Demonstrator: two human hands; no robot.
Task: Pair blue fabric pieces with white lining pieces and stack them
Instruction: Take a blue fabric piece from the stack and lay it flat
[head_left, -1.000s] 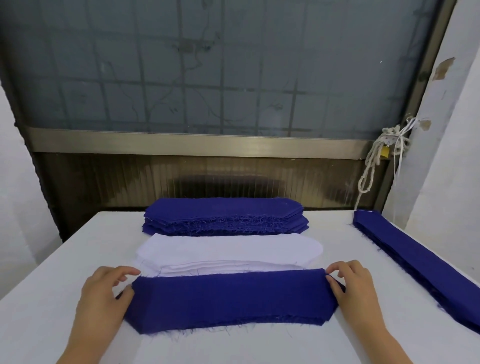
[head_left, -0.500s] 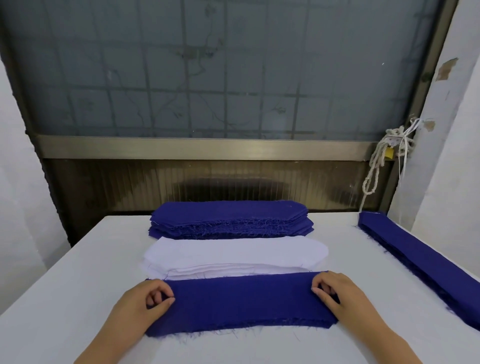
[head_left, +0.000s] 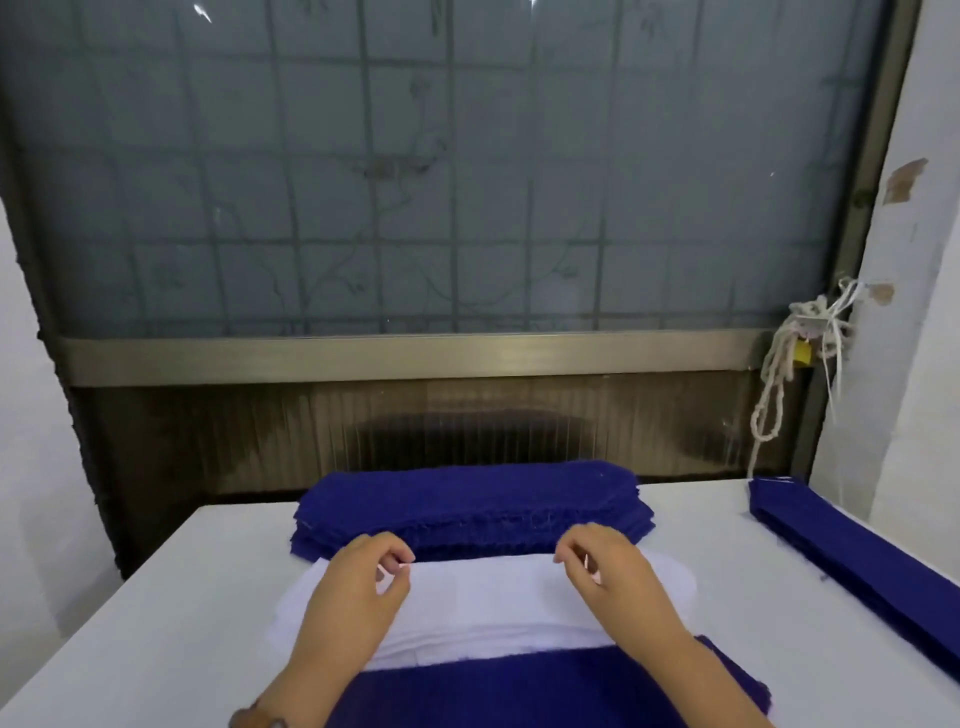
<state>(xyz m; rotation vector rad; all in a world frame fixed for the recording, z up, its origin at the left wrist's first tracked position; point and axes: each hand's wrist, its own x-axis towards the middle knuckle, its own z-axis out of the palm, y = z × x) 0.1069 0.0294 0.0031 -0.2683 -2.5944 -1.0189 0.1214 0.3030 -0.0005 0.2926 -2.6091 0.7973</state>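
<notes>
Left hand (head_left: 363, 587) and right hand (head_left: 608, 571) look curled in narrow pinches on the far edge of the top white lining piece (head_left: 488, 582), one near each end, I guess so it lifts flat. It sits at 12 o'clock of the blue fabric piece (head_left: 519, 691) on the worktop (head_left: 156, 623), handy for pairing.

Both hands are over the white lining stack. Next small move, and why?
Probably pinch only the top sheet at the far edge of the white lining stack and draw it back onto the near blue piece. The left hand and right hand hover there with fingers curled, whether already pinching I cannot tell, and that blue piece shows no lining on it.
</notes>
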